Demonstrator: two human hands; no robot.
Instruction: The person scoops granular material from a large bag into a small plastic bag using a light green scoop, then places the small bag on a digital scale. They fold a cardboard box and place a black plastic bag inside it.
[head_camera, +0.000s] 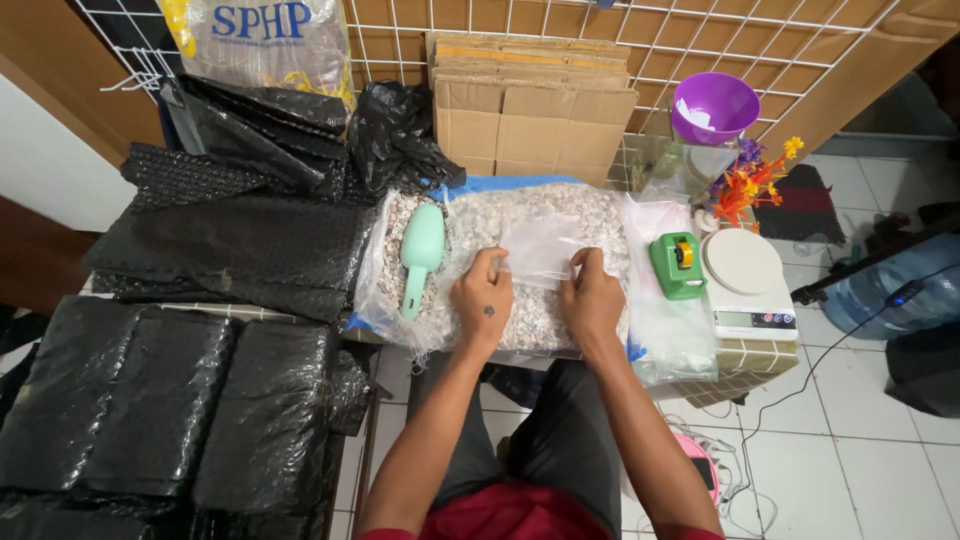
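Both hands (482, 300) (592, 298) pinch a clear bag (538, 250) — long axis left-right.

Clear glossy plastic bag (540, 250), matt plastic scoop (420, 255), rough cardboard (530, 115).

green tape dispenser (677, 265) beside white kitchen scale (748, 283), purple bowl (714, 106) behind, flattened cardboard (530, 105), black bubble-wrap packs (160, 410) on left

Mint-green scoop (420, 255), purple bowl (714, 106), green tape dispenser (677, 265), black bubble-wrap sheets (230, 250)
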